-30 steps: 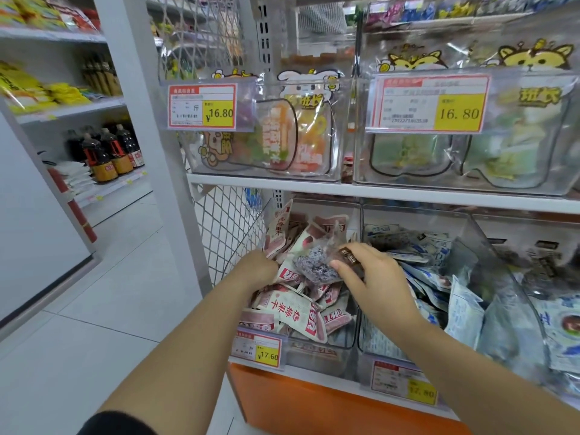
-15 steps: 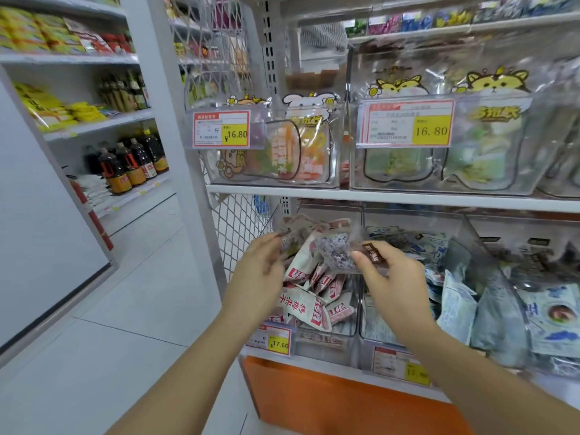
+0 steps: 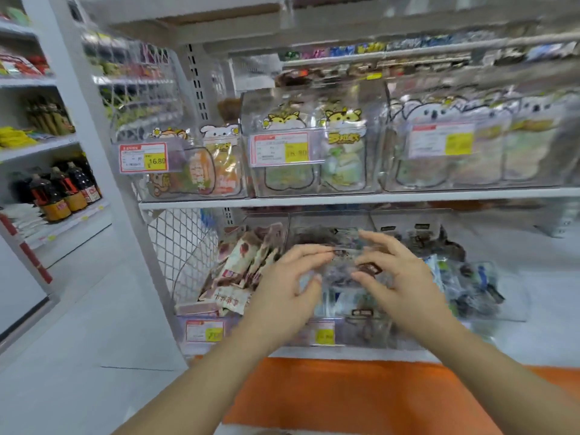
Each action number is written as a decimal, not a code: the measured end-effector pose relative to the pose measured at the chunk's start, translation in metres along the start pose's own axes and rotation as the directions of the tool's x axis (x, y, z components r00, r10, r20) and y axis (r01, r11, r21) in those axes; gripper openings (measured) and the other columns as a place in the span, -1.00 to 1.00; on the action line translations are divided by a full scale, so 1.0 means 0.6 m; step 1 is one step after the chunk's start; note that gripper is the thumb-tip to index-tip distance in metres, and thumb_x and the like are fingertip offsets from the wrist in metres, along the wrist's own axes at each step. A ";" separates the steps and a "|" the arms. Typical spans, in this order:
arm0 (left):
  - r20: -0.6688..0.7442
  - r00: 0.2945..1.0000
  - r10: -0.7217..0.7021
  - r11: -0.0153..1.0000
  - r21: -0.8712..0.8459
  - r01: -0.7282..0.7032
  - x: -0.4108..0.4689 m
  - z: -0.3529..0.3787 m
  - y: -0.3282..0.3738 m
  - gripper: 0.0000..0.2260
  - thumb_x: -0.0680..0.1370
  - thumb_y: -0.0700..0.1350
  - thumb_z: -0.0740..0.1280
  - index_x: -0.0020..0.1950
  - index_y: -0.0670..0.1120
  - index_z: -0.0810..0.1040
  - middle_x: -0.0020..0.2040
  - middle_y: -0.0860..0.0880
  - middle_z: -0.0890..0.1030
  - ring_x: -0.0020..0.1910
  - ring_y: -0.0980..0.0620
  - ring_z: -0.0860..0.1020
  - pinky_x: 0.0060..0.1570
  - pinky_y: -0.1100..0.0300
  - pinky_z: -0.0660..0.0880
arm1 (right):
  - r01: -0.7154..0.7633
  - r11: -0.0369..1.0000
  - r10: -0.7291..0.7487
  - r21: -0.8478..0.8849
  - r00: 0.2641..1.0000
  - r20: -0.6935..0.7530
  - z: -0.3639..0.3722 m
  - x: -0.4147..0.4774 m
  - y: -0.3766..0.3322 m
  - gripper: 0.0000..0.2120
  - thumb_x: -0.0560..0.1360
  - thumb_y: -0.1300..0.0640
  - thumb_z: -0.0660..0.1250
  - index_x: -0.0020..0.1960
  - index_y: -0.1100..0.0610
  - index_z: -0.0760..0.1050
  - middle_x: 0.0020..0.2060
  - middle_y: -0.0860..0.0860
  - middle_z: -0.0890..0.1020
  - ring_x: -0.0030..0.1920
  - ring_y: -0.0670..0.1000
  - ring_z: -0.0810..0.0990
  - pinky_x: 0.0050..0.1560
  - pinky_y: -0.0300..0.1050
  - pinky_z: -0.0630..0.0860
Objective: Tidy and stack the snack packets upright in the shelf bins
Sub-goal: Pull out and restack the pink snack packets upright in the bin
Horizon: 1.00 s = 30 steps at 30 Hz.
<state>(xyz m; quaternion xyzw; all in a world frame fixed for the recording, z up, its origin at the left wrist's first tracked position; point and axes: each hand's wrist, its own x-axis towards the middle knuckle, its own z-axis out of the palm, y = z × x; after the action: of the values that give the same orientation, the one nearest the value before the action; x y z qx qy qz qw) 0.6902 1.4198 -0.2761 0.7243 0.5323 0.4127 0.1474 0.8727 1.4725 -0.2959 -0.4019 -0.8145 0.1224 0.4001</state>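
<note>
Both forearms reach in from the bottom edge. The left hand [image 3: 290, 285] and right hand [image 3: 397, 277] face each other with fingers spread, pinching a clear packet [image 3: 343, 268] between them above the middle bin [image 3: 332, 335] of the lower shelf; motion blur hides its print. Pink-and-white packets [image 3: 248, 265] lean in the left bin [image 3: 201, 332]. On the shelf above, a red-and-yellow tag [image 3: 143, 158] reads 16.80; the other tags are too smeared to read.
</note>
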 end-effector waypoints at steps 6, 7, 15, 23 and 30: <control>0.094 0.993 0.074 0.996 -0.049 -0.070 0.045 0.091 0.054 -0.73 0.57 -0.24 0.23 0.16 0.04 0.59 0.15 0.29 0.45 0.17 0.39 0.38 0.15 0.56 0.26 | 0.017 0.995 -0.036 -0.102 0.980 -0.194 -0.061 -0.046 0.068 -0.82 0.41 0.24 0.43 0.00 0.11 0.66 0.07 -0.19 0.54 0.09 -0.16 0.52 0.17 -0.16 0.49; 0.104 0.991 0.089 0.995 -0.054 -0.083 0.055 0.105 0.060 -0.73 0.57 -0.24 0.24 0.15 0.06 0.59 0.16 0.29 0.43 0.19 0.40 0.36 0.15 0.57 0.24 | 0.017 0.993 -0.045 -0.117 0.969 -0.242 -0.069 -0.050 0.083 -0.81 0.40 0.24 0.40 0.00 0.12 0.66 0.05 -0.18 0.55 0.08 -0.19 0.51 0.16 -0.22 0.47; 0.133 0.991 -0.007 0.991 0.133 -0.011 0.129 0.221 0.036 -0.71 0.60 -0.15 0.19 0.25 0.14 0.50 0.32 0.30 0.26 -0.14 0.20 0.48 -0.06 0.33 0.41 | -0.078 0.951 -0.021 -0.299 0.949 -0.314 -0.097 -0.028 0.214 -0.79 0.39 0.19 0.34 -0.01 0.15 0.66 0.02 -0.01 0.67 0.01 -0.08 0.54 0.12 -0.31 0.35; 0.291 0.956 0.045 0.959 0.256 -0.123 0.198 0.264 0.005 -0.72 0.60 -0.14 0.17 0.25 0.08 0.52 0.19 0.15 0.50 0.10 0.12 0.48 0.12 0.23 0.41 | -0.115 0.839 0.073 -0.532 0.992 -0.100 -0.082 0.060 0.293 -0.74 0.48 0.14 0.23 0.07 0.06 0.63 0.05 0.04 0.67 -0.04 0.18 0.62 -0.04 -0.02 0.53; 0.548 0.836 -0.002 0.815 0.486 -0.316 0.208 0.271 -0.001 -0.72 0.61 -0.01 0.14 0.30 0.12 0.45 0.24 0.09 0.50 0.22 0.08 0.45 0.48 0.02 -0.03 | -0.225 0.746 0.346 -0.626 0.935 0.076 -0.097 0.058 0.298 -0.64 0.56 -0.06 0.20 0.35 -0.13 0.39 0.35 -0.02 0.43 0.32 0.08 0.37 0.27 -0.02 0.26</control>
<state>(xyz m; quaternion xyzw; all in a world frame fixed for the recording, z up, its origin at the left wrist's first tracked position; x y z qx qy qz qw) 0.8237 1.5681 -0.3217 0.8624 0.5038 0.0364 0.0328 1.0032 1.6071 -0.3320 -0.6159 -0.7724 -0.0485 0.1473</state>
